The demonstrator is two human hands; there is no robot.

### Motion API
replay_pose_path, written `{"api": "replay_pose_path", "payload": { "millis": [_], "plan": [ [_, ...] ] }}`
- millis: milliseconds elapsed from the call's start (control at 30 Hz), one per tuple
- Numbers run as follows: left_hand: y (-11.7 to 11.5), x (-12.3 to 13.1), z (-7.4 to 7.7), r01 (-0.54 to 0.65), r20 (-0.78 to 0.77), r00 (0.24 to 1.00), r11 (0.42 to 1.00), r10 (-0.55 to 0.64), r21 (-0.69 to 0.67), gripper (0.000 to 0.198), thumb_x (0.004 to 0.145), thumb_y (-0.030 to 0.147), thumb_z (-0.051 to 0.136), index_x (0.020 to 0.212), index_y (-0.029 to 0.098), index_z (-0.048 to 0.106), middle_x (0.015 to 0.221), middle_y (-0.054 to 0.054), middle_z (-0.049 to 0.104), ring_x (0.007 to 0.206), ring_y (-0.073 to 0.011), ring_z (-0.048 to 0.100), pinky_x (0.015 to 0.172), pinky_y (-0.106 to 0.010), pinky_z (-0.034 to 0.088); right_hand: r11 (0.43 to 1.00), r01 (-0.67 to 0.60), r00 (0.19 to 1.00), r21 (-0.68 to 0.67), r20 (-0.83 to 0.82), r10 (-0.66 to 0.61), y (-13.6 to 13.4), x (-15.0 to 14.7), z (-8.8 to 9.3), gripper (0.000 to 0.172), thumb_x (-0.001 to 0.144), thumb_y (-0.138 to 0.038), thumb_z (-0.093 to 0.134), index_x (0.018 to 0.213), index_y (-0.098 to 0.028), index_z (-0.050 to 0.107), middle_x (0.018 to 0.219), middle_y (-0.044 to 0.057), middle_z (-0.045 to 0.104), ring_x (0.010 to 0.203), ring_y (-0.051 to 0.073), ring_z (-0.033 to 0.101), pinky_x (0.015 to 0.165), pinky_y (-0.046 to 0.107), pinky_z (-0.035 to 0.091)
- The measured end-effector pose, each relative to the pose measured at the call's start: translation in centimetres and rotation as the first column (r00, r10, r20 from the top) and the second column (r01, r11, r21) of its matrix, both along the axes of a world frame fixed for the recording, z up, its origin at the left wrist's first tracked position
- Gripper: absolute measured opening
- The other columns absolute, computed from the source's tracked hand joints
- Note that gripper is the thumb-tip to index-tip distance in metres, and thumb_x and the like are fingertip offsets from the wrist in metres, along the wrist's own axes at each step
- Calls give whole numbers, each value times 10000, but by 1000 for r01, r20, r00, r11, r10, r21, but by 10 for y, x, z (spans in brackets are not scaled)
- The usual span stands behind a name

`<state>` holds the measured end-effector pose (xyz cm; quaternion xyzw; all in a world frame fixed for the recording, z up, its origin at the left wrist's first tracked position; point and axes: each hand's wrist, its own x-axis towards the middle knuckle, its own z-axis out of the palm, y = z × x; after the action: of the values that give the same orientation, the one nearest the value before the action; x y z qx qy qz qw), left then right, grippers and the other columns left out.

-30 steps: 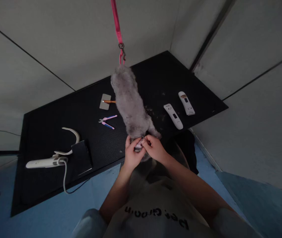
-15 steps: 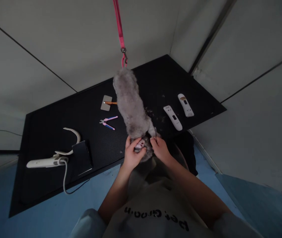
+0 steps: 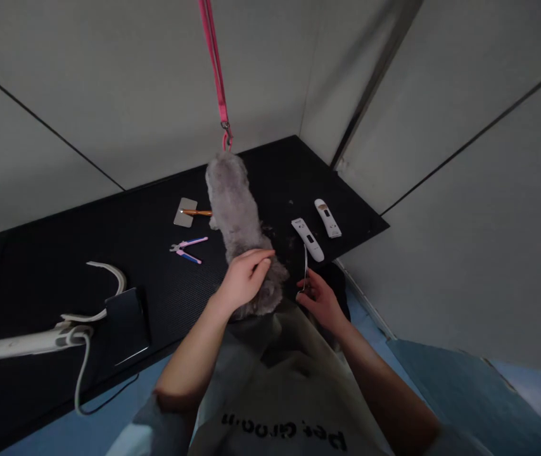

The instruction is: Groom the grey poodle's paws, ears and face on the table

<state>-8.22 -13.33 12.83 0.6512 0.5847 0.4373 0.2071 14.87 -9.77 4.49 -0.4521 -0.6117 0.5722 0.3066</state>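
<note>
A small grey animal with closely trimmed fur (image 3: 235,209), seemingly a dog, is on the black table with its near end against my apron. My left hand (image 3: 244,278) lies over its near part, fingers stretched together and thumb apart, holding nothing. Beneath that hand some of the fur is hidden. To the right of the animal, my right hand (image 3: 320,299) holds slim metal scissors (image 3: 305,263) by the handles, with the blades pointing away from me. The scissors are apart from the fur.
A pink leash (image 3: 214,63) hangs down to the animal's far end. Two white clippers (image 3: 307,240) lie on the right of the table (image 3: 156,209). On the left are a slicker brush (image 3: 185,212), nail clippers (image 3: 189,249), a dark flat panel (image 3: 127,326) and a white corded device (image 3: 33,342).
My left hand has let go of the pinkish part it was spreading and now lies flat on the fur. My right hand has moved right, away from the animal, with the scissors. The view has shifted.
</note>
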Motion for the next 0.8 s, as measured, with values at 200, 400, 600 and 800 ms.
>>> {"api": "replay_pose_path", "payload": {
  "millis": [200,400,600,800],
  "plan": [
    [37,24,-18,106,235,971,968,-52,-225,263,850,376,616,778,160,748,695,-28,707,654,-169,645,595,-253,488,925,-201,968,322,209,137,2,-18,19,611,805,-203,589,1401,-204,451,1183,104,632,974,214,635,896,396,519],
    [39,36,-25,-119,560,789,957,253,-265,260,761,389,653,682,144,694,585,-23,664,499,-121,563,502,-228,432,807,-365,813,465,581,33,-14,-26,16,529,808,-234,573,1315,-98,513,1061,161,655,942,289,630,846,449,506],
    [15,-32,-26,-527,595,649,844,474,-98,229,815,361,589,828,156,690,737,-33,706,704,-152,669,737,-286,528,919,-29,812,392,545,-207,24,20,-8,676,791,-387,599,1379,-105,421,1017,111,668,727,212,633,700,359,525],
    [-38,-81,-70,-707,440,517,656,734,-265,175,692,235,681,845,156,648,884,-48,684,898,-190,656,891,-368,516,969,12,426,245,876,-227,152,86,-4,612,863,-228,523,1446,-103,385,1203,195,661,1059,284,656,856,358,496]
  ]
}}
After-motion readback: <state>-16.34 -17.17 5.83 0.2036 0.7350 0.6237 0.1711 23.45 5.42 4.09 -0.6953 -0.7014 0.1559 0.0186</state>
